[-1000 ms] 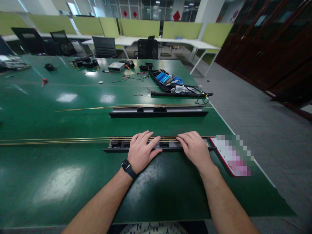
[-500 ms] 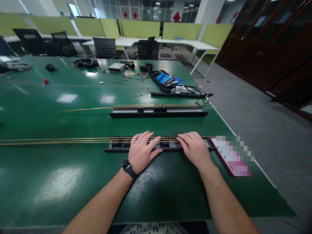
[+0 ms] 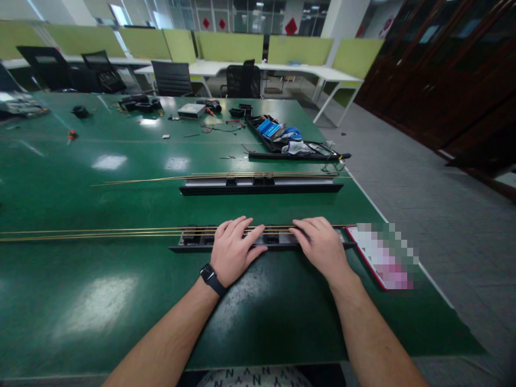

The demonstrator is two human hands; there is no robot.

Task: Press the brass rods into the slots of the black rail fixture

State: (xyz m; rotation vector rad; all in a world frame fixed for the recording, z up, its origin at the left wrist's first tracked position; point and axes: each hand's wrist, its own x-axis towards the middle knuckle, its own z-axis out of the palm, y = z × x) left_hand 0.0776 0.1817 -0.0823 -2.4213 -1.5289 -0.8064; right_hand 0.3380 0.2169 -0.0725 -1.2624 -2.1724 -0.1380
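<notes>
In front of me a long black rail (image 3: 278,248) lies across the table, with grey and dark blocks (image 3: 191,235) along its channel. Several thin gold-coloured rods (image 3: 121,231) run lengthwise over it and reach far out to the left. My left hand (image 3: 233,244), with a dark watch (image 3: 208,274) at the wrist, rests over the rods and rail, fingers spread and thumb apart. Further right, my right hand (image 3: 322,247) has thumb and fingers bent together at the rods; its exact hold is partly hidden. A rod shows again beyond that hand.
Behind lies a second black rail (image 3: 262,190) with gold rods on top. A red-edged board (image 3: 366,258), partly pixelated, lies by the right end. Farther back are a black tray (image 3: 262,140) with blue items, a grey box (image 3: 192,111) and cables on the green table (image 3: 161,312).
The whole view has shifted very slightly. My right thumb and fingers have moved a little at the rods; the left hand stays in place.
</notes>
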